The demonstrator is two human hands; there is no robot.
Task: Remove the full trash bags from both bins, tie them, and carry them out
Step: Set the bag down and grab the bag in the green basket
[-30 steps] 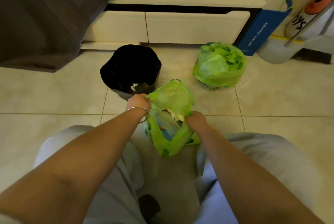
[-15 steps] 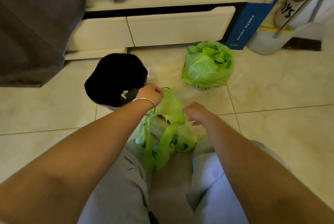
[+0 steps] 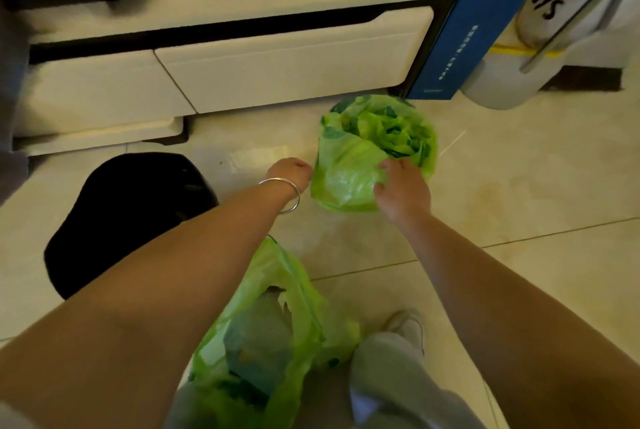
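At 9 o'clock stands the black bin [image 3: 128,217], its mouth dark, on the tiled floor [image 3: 519,193]. Behind it, from 10 to 12 o'clock, runs a white cabinet [image 3: 284,61] with two drawer fronts. At 6 o'clock a green bag [image 3: 273,331] sits free on the floor between the person's legs, its top loose and open, with trash showing inside. The left hand [image 3: 289,174], a silver bangle [image 3: 282,194] on its wrist, reaches toward 12 o'clock with fingers curled, just beside the left edge of the second bag [image 3: 349,165]; whether it pinches the plastic cannot be told. That second bag, also green, is at 1 o'clock and lines a small bin that is almost wholly hidden beneath it. The right hand [image 3: 403,189] lies on the bag's near side, fingers spread and touching the plastic. At 2 o'clock a blue box [image 3: 457,44] leans against the cabinet's end.
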